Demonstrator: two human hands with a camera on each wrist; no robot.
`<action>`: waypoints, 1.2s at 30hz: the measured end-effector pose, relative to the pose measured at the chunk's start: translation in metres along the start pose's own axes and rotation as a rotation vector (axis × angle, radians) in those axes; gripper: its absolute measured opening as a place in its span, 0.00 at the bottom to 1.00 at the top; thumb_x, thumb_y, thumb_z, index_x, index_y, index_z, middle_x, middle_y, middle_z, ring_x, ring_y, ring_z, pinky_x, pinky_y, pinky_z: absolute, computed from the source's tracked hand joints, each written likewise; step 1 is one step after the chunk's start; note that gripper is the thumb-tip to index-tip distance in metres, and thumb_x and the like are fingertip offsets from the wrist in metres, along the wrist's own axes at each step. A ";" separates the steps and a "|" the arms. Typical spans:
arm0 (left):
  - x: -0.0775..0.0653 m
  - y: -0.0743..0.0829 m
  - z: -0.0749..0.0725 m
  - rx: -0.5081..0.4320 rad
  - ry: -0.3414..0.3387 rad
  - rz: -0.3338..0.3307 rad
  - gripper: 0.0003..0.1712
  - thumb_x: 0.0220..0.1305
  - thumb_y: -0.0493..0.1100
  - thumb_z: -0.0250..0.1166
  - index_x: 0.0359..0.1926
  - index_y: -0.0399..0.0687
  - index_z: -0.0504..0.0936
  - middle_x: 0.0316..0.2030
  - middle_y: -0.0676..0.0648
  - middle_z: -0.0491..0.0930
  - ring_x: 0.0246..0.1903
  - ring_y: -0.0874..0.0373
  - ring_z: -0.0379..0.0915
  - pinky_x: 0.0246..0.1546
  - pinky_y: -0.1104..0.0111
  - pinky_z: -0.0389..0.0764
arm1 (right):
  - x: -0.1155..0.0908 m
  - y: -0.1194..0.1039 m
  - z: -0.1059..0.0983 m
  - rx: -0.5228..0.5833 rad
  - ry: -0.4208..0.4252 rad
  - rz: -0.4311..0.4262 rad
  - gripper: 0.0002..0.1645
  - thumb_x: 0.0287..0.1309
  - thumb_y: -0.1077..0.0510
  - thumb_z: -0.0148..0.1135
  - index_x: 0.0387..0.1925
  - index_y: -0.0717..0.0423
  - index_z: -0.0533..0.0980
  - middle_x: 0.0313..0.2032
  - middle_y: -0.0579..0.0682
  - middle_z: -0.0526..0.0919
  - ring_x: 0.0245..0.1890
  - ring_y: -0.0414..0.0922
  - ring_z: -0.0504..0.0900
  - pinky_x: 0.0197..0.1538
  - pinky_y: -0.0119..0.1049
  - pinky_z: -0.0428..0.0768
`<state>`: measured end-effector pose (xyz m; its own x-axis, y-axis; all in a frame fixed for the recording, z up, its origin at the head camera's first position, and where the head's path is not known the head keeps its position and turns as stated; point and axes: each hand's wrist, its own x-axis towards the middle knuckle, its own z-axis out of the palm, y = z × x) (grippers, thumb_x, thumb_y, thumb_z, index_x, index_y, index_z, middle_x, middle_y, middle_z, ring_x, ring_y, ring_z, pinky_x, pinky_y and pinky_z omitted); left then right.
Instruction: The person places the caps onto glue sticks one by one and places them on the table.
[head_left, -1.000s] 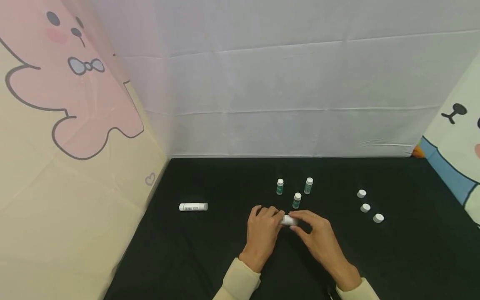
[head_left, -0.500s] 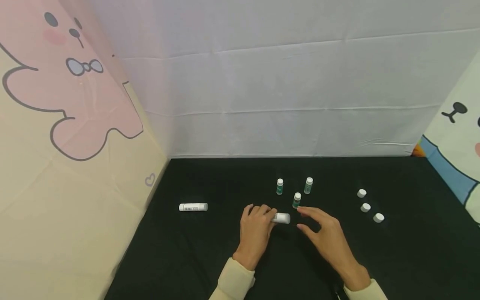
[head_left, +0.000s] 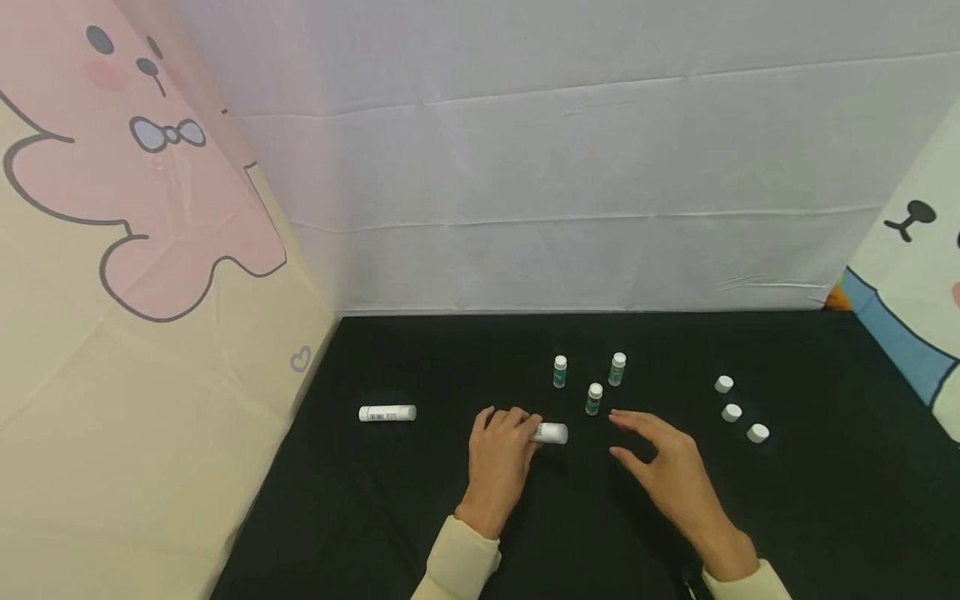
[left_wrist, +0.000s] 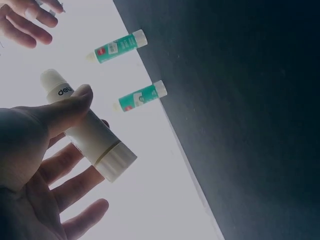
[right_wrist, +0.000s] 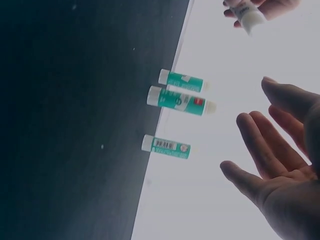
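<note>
My left hand (head_left: 501, 467) grips a white glue stick (head_left: 551, 433) between thumb and fingers. The stick lies roughly level in the head view, one end sticking out to the right. Dark lettering shows near the thumb in the left wrist view, and the fingers hide part of the barrel. My right hand (head_left: 678, 479) is off to the right, thumb and fingers apart and holding nothing. Just beyond the hands stand three smaller green glue sticks (head_left: 593, 400) upright, with pale narrower tips showing in the right wrist view.
Another white glue stick (head_left: 387, 413) lies on its side at the left of the black table (head_left: 360, 517). Three small white caps (head_left: 731, 412) are scattered at the right. A white cloth wall (head_left: 525, 267) rises behind the table.
My right hand has let go of the glue stick's right end and moved away to the right. My left hand has drawn the stick a little to the left. The standing glue sticks stay put.
</note>
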<state>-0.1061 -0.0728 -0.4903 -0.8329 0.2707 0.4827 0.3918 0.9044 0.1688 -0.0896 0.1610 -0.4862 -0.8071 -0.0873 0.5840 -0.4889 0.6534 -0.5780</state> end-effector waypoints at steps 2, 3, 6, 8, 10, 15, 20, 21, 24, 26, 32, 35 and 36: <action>0.000 -0.002 -0.001 -0.001 0.001 -0.004 0.18 0.53 0.45 0.84 0.46 0.53 0.93 0.41 0.54 0.89 0.43 0.57 0.85 0.62 0.51 0.81 | -0.001 0.002 -0.002 -0.008 0.000 0.007 0.35 0.32 0.75 0.86 0.49 0.58 0.88 0.48 0.52 0.91 0.47 0.55 0.89 0.61 0.10 0.63; 0.000 -0.003 -0.001 0.000 0.001 -0.007 0.18 0.52 0.45 0.84 0.45 0.53 0.93 0.41 0.54 0.89 0.43 0.57 0.85 0.62 0.51 0.81 | -0.001 0.004 -0.002 -0.012 0.001 0.010 0.35 0.32 0.75 0.86 0.49 0.58 0.88 0.48 0.52 0.91 0.48 0.55 0.89 0.62 0.10 0.63; 0.000 -0.005 -0.001 -0.001 0.000 -0.016 0.18 0.52 0.44 0.84 0.45 0.53 0.93 0.41 0.54 0.89 0.43 0.57 0.85 0.62 0.51 0.80 | -0.002 0.007 -0.005 -0.023 0.009 0.016 0.34 0.33 0.75 0.86 0.48 0.58 0.88 0.48 0.53 0.91 0.49 0.52 0.89 0.62 0.09 0.62; -0.001 -0.007 -0.001 0.003 -0.001 -0.024 0.18 0.52 0.44 0.84 0.45 0.53 0.93 0.41 0.54 0.89 0.43 0.57 0.85 0.62 0.51 0.80 | -0.003 0.010 -0.007 -0.029 0.014 0.014 0.34 0.33 0.75 0.86 0.48 0.58 0.88 0.48 0.54 0.91 0.49 0.52 0.89 0.62 0.09 0.62; -0.002 -0.010 -0.001 0.013 -0.002 -0.029 0.17 0.52 0.44 0.84 0.45 0.54 0.93 0.41 0.55 0.89 0.43 0.57 0.85 0.62 0.52 0.80 | -0.003 0.012 -0.009 -0.035 0.020 0.013 0.33 0.33 0.75 0.86 0.48 0.58 0.88 0.48 0.54 0.91 0.48 0.53 0.89 0.62 0.09 0.61; -0.006 -0.018 -0.001 0.029 0.012 -0.035 0.18 0.50 0.44 0.85 0.44 0.54 0.94 0.40 0.55 0.88 0.42 0.57 0.85 0.61 0.52 0.81 | -0.006 0.020 -0.015 -0.054 0.022 0.030 0.33 0.33 0.76 0.85 0.48 0.60 0.88 0.48 0.55 0.91 0.48 0.55 0.87 0.62 0.08 0.60; -0.009 -0.030 -0.002 0.036 0.014 -0.057 0.18 0.49 0.43 0.85 0.44 0.53 0.94 0.39 0.54 0.88 0.42 0.55 0.85 0.61 0.52 0.81 | -0.010 0.027 -0.023 -0.078 0.014 0.065 0.33 0.34 0.78 0.84 0.48 0.60 0.87 0.49 0.56 0.90 0.49 0.50 0.86 0.61 0.07 0.59; -0.010 -0.033 -0.003 0.034 0.013 -0.065 0.18 0.49 0.42 0.85 0.44 0.53 0.94 0.39 0.54 0.88 0.42 0.55 0.85 0.61 0.52 0.80 | -0.010 0.028 -0.024 -0.083 0.013 0.070 0.33 0.34 0.78 0.84 0.48 0.61 0.87 0.49 0.57 0.90 0.49 0.50 0.86 0.61 0.07 0.58; -0.011 -0.039 -0.005 0.034 0.008 -0.087 0.19 0.49 0.41 0.85 0.44 0.52 0.94 0.39 0.53 0.88 0.41 0.54 0.85 0.62 0.51 0.80 | -0.012 0.032 -0.028 -0.098 0.015 0.081 0.33 0.35 0.78 0.83 0.48 0.61 0.87 0.49 0.58 0.90 0.48 0.55 0.86 0.61 0.06 0.57; -0.012 -0.042 -0.006 0.032 0.006 -0.102 0.19 0.48 0.40 0.86 0.44 0.51 0.94 0.39 0.53 0.88 0.41 0.54 0.85 0.62 0.50 0.79 | -0.013 0.034 -0.029 -0.108 0.017 0.086 0.32 0.35 0.77 0.83 0.48 0.61 0.87 0.49 0.58 0.90 0.48 0.58 0.85 0.61 0.06 0.56; -0.015 -0.051 -0.008 0.047 0.003 -0.120 0.19 0.47 0.39 0.86 0.44 0.50 0.94 0.38 0.52 0.88 0.41 0.53 0.85 0.61 0.49 0.80 | -0.014 0.042 -0.033 -0.122 0.037 0.088 0.31 0.36 0.77 0.83 0.48 0.61 0.87 0.48 0.58 0.90 0.49 0.44 0.85 0.61 0.06 0.56; -0.017 -0.056 -0.009 0.052 -0.003 -0.136 0.19 0.47 0.39 0.86 0.43 0.50 0.94 0.38 0.51 0.88 0.41 0.53 0.85 0.61 0.49 0.80 | -0.014 0.046 -0.036 -0.132 0.050 0.086 0.31 0.36 0.77 0.83 0.47 0.60 0.87 0.48 0.58 0.90 0.50 0.31 0.82 0.60 0.06 0.56; -0.017 -0.058 -0.010 0.052 -0.006 -0.143 0.19 0.47 0.38 0.86 0.43 0.50 0.94 0.38 0.51 0.88 0.41 0.53 0.85 0.61 0.49 0.79 | -0.014 0.048 -0.037 -0.134 0.053 0.084 0.31 0.36 0.77 0.83 0.47 0.61 0.87 0.47 0.58 0.90 0.50 0.30 0.82 0.60 0.06 0.57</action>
<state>-0.1106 -0.1327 -0.5002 -0.8810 0.1401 0.4518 0.2486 0.9497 0.1902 -0.0894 0.2210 -0.5012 -0.8230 0.0088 0.5680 -0.3693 0.7514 -0.5468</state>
